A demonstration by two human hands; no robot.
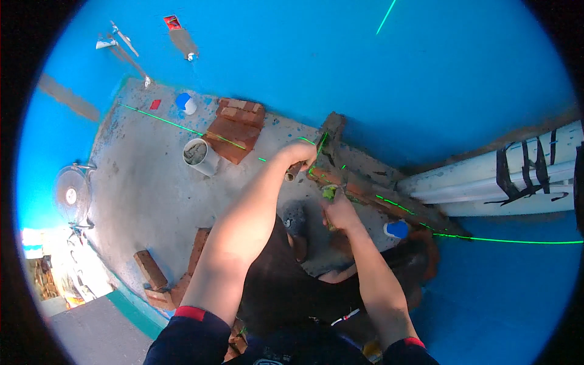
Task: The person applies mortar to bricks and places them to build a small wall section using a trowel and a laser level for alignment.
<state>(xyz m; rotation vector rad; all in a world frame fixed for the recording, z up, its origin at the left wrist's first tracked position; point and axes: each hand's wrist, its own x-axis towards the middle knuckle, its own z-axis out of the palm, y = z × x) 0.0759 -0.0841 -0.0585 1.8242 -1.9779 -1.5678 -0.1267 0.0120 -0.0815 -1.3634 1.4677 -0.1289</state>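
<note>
My left hand (302,152) is closed around a tool with a brown, round-ended handle (290,176); its working end is hidden behind my fingers. It is beside the upright, mortar-smeared end (333,125) of a low brick course. My right hand (342,213) grips a yellow-green object (329,193) whose kind I cannot make out. That hand is on the near side of the low brick course (365,196), which runs along the blue wall. Green laser lines cross the bricks close to both hands.
A white bucket of grey mortar (196,152) stands left of a brick stack (234,131). Blue-and-white containers (186,103) sit on the floor. Loose bricks (150,269) lie lower left, near a round fan (72,193). Taped white pipes (517,173) lie at right.
</note>
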